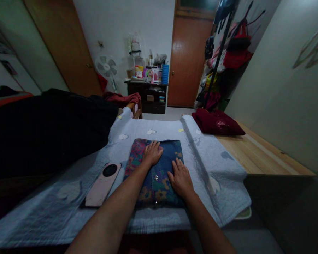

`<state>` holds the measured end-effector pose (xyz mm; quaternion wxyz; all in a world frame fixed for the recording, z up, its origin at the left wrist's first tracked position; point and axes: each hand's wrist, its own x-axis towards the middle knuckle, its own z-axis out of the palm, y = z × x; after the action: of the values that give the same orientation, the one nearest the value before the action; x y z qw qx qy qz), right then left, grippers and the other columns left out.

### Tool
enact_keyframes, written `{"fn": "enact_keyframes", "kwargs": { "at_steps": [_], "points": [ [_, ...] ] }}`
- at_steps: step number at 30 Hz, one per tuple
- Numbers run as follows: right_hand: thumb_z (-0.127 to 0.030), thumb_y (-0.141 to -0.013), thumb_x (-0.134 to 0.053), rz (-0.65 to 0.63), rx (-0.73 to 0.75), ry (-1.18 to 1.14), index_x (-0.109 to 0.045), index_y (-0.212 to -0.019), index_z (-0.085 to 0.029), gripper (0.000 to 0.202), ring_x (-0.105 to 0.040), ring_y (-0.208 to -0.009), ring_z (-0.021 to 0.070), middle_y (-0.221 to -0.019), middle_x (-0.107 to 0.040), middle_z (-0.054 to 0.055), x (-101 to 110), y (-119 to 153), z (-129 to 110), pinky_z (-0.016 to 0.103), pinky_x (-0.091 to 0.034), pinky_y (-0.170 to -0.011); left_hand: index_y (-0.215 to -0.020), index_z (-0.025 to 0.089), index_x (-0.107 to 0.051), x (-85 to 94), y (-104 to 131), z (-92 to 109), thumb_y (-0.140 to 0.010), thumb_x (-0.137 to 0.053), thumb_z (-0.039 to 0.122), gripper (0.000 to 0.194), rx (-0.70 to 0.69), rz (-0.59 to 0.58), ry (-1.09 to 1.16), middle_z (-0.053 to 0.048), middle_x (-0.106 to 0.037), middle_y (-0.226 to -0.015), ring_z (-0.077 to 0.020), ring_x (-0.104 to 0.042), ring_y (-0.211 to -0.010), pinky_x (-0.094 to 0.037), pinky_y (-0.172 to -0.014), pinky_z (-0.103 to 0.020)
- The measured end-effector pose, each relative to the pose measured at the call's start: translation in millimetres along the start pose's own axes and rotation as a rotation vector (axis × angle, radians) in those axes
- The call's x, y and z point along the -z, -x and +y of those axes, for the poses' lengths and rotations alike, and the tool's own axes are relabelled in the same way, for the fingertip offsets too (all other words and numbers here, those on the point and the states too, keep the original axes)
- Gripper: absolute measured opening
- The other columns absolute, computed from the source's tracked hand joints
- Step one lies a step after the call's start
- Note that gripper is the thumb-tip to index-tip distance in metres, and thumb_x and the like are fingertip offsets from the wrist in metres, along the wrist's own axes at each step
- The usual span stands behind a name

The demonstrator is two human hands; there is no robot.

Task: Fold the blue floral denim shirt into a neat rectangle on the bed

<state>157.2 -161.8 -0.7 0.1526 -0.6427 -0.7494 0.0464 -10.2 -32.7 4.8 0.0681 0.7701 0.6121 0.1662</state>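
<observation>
Both hands lie flat, fingers spread and gripping nothing, on a folded floral garment (159,173) that sits near the middle of a pale grey blanket (214,165) spread over the bed. The left hand (152,153) presses the far left part of the fold, while the right hand (180,178) rests nearer, toward its right edge. By the look of it, the step in hand is smoothing the fold flat; two small snap buttons show along the cloth between the arms. A further fold would call for the fingers to close on an edge, since open palms can only press. A pink phone (102,185) lies face down on the blanket just left of the garment, apart from it. Further left a dark heap of cloth (47,130) covers the bed, and a maroon cushion (217,122) lies at the far right on the wooden boards. As for containers, a dark cabinet (148,95) against the far wall carries boxes and bottles on top; what its shelves hold is too dim to tell.
</observation>
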Motion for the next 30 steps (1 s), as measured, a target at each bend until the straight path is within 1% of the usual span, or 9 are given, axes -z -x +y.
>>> {"fn": "enact_keyframes", "kwargs": {
  "at_steps": [3,5,8,11,14,16,19,23,30],
  "points": [
    [-0.042,-0.096,-0.041,-0.003,-0.006,0.005,-0.04,-0.146,-0.01,0.059,-0.026,-0.144,0.0291,-0.156,-0.029,0.015,1.4,0.2,-1.4,0.043,-0.023,-0.116,-0.143,0.015,-0.042,9.1,2.4,1.9,-0.097,-0.037,0.038,0.051,0.042,-0.013,0.057,-0.012,-0.031,-0.157,-0.0222,-0.027,-0.145,-0.024,-0.117,-0.041],
    [-0.042,-0.096,-0.042,0.002,-0.007,0.007,-0.04,-0.146,-0.01,0.06,-0.026,-0.144,0.0293,-0.156,-0.029,0.015,1.7,0.4,-1.8,0.043,-0.023,-0.116,-0.142,0.014,-0.041,18.8,11.6,6.4,-0.097,-0.036,0.031,0.049,0.053,-0.04,0.083,-0.012,-0.03,-0.157,-0.0212,-0.027,-0.145,-0.025,-0.117,-0.04],
    [-0.042,-0.096,-0.042,0.008,-0.003,0.01,-0.04,-0.146,-0.01,0.06,-0.027,-0.144,0.0295,-0.156,-0.03,0.016,1.7,0.8,-1.8,0.043,-0.022,-0.116,-0.143,0.021,-0.041,34.2,39.0,18.4,-0.095,-0.037,0.028,0.048,-0.021,-0.118,0.087,-0.008,-0.032,-0.157,-0.0216,-0.024,-0.146,-0.023,-0.117,-0.047],
    [-0.042,-0.096,-0.042,0.012,0.007,0.014,-0.041,-0.146,-0.009,0.06,-0.028,-0.143,0.03,-0.155,-0.031,0.016,1.0,0.9,-1.4,0.043,-0.023,-0.116,-0.145,0.019,-0.039,44.1,73.8,32.2,-0.095,-0.035,0.03,0.051,-0.063,-0.214,0.067,-0.008,-0.029,-0.158,-0.0231,-0.021,-0.147,-0.019,-0.118,-0.05],
    [-0.042,-0.096,-0.041,0.022,0.011,0.017,-0.042,-0.145,-0.008,0.059,-0.028,-0.143,0.0305,-0.155,-0.031,0.017,-1.0,0.9,-0.5,0.044,-0.024,-0.115,-0.146,0.016,-0.038,44.7,101.3,41.2,-0.093,-0.038,0.037,0.056,-0.079,-0.285,0.038,-0.01,-0.028,-0.158,-0.0257,-0.019,-0.147,-0.019,-0.118,-0.05],
    [-0.042,-0.096,-0.042,0.032,0.015,0.02,-0.042,-0.144,-0.008,0.059,-0.028,-0.143,0.0304,-0.155,-0.031,0.017,-2.9,0.9,0.3,0.044,-0.025,-0.115,-0.147,0.015,-0.037,41.4,111.5,43.6,-0.091,-0.04,0.039,0.061,-0.077,-0.295,0.024,-0.011,-0.025,-0.159,-0.0266,-0.018,-0.148,-0.019,-0.118,-0.05],
    [-0.04,-0.095,-0.044,0.053,0.025,0.027,-0.043,-0.144,-0.009,0.058,-0.029,-0.143,0.0297,-0.154,-0.033,0.016,-6.0,1.1,1.7,0.044,-0.025,-0.115,-0.148,0.014,-0.035,34.9,117.0,43.4,-0.09,-0.04,0.037,0.062,-0.064,-0.259,0.017,-0.01,-0.023,-0.16,-0.0256,-0.016,-0.148,-0.019,-0.119,-0.049],
    [-0.038,-0.095,-0.044,0.071,0.033,0.025,-0.044,-0.143,-0.01,0.056,-0.03,-0.142,0.0288,-0.153,-0.034,0.016,-8.4,1.4,4.1,0.044,-0.027,-0.114,-0.148,0.015,-0.034,28.8,117.0,40.4,-0.09,-0.039,0.038,0.063,-0.07,-0.228,0.03,-0.008,-0.022,-0.16,-0.024,-0.016,-0.148,-0.018,-0.119,-0.048],
    [-0.033,-0.094,-0.046,0.056,0.059,0.005,-0.048,-0.14,-0.009,0.052,-0.032,-0.141,0.0273,-0.151,-0.038,0.016,-6.2,3.8,8.1,0.042,-0.027,-0.115,-0.149,0.017,-0.033,26.6,117.5,37.1,-0.089,-0.038,0.041,0.065,-0.067,-0.222,0.072,-0.005,-0.022,-0.16,-0.0221,-0.015,-0.148,-0.016,-0.12,-0.047]
  ]
}}
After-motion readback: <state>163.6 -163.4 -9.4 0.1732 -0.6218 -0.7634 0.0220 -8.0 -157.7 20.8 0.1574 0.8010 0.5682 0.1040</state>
